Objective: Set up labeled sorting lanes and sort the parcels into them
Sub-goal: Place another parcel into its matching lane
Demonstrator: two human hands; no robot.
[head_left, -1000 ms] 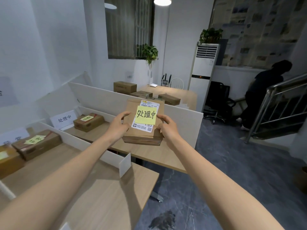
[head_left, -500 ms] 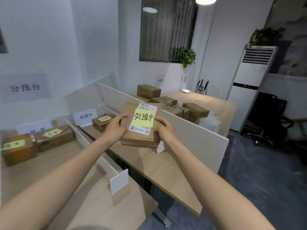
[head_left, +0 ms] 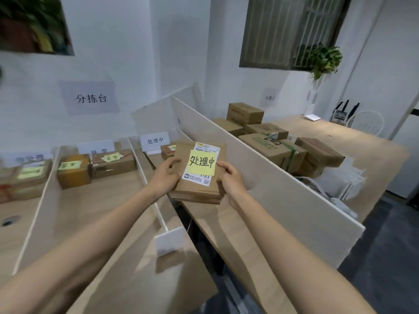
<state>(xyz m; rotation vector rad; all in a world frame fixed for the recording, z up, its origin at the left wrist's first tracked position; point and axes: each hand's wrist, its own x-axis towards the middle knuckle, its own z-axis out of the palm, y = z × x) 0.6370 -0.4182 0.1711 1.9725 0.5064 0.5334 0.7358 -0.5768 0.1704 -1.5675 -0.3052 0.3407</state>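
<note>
So the flat brown cardboard parcel (head_left: 196, 191) with the yellow sticky note (head_left: 201, 164) reading 处理中 is held up in the air, in front of the white 处理中 lane sign card (head_left: 155, 141) and a bit to its right, over that sign's lane. The left hand (head_left: 166, 176) grips the parcel's left edge with the thumb on top. The right hand (head_left: 229, 177) does the same on the right edge, so both are curled round it and neither is loose. The note matches the sign, so I'd say it's the right lane and the step is just the set-down. My tips: lower it flat onto the light wooden tabletop (head_left: 217, 227) in front of the sign, note facing up so it reads at a glance. There's a small brown cardboard box (head_left: 167, 149) already sitting just right of the sign, so park the parcel near it without bumping it or hiding the sign. Watch the thin white divider strip (head_left: 140, 164) left of the sign and the tall white partition board (head_left: 260, 177) to its right. They look light, and a parcel corner could probably shift them. Let go only once the bottom rests fully, then slide the fingers out sideways.
</note>
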